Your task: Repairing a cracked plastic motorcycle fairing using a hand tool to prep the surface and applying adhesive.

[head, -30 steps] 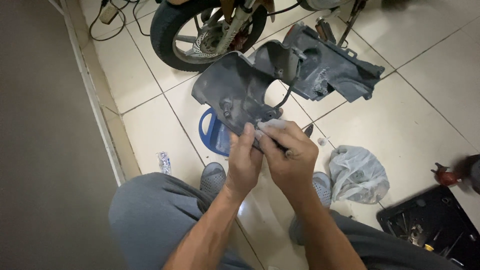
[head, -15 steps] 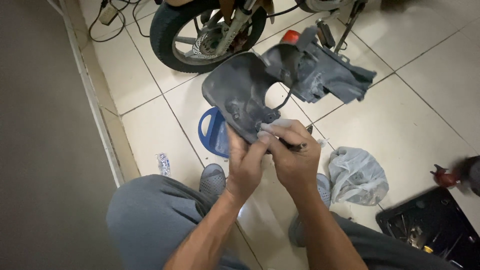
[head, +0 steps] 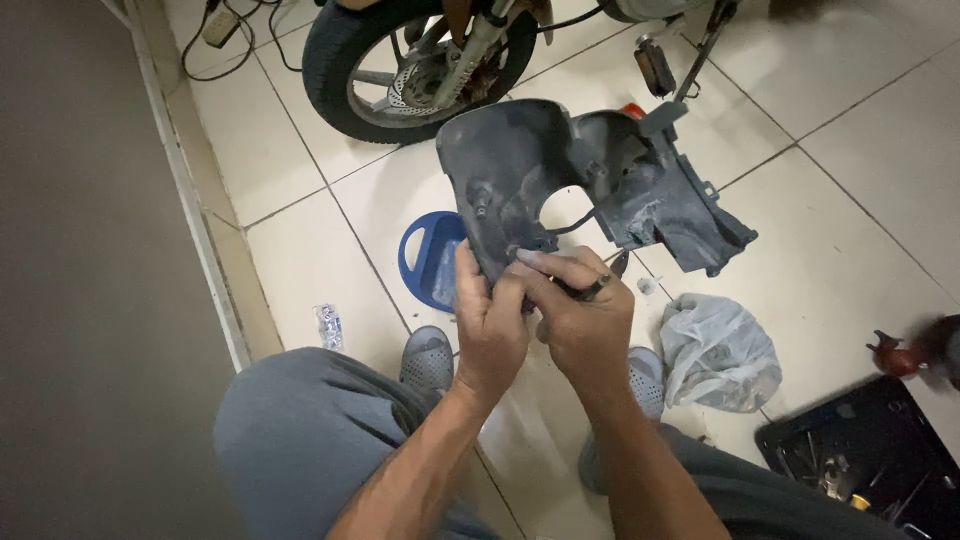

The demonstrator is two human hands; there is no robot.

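Up close — left hand (head: 490, 330) and right hand (head: 585, 325) fingers clamped on grey plastic fairing (head: 560, 175) lower edge.

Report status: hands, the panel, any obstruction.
Left hand and right hand both grip the dark plastic fairing panel at its lower edge. Panel held above floor. Nothing obstructing.

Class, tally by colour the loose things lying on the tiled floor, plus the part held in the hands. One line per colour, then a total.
Dark grey: 1, the plastic fairing panel, held by left hand and right hand
Blue: 1, the round lid
Whitish: 1, the crumpled plastic bag
Black: 1, the tool tray
Total: 4
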